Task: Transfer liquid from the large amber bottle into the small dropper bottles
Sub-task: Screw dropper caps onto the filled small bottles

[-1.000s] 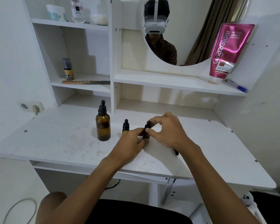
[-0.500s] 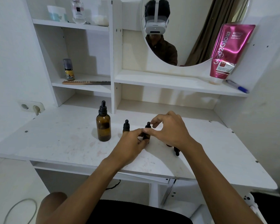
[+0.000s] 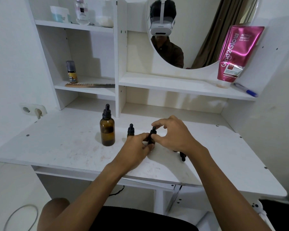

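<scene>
The large amber bottle [image 3: 107,130] stands upright on the white desk [image 3: 65,147], its black dropper cap on. To its right stands a small dropper bottle [image 3: 130,130], capped and partly hidden by my left hand. My left hand [image 3: 137,145] grips the body of a second small dropper bottle [image 3: 152,135] standing on the desk. My right hand [image 3: 173,132] pinches that bottle's black cap between thumb and forefinger. A third small dark dropper bottle [image 3: 182,155] lies on the desk behind my right wrist, mostly hidden.
Behind the bottles a shelf divider [image 3: 122,64] rises from the desk. On the shelves are a comb [image 3: 90,85], a small spray can [image 3: 71,72], a pink tube [image 3: 235,52] and a pen [image 3: 246,90]. A wall socket [image 3: 32,110] sits at the left.
My right hand's fingers have shifted around the cap of the small bottle, with the bulb now showing more between them. My left hand and the other bottles stay where they were.
</scene>
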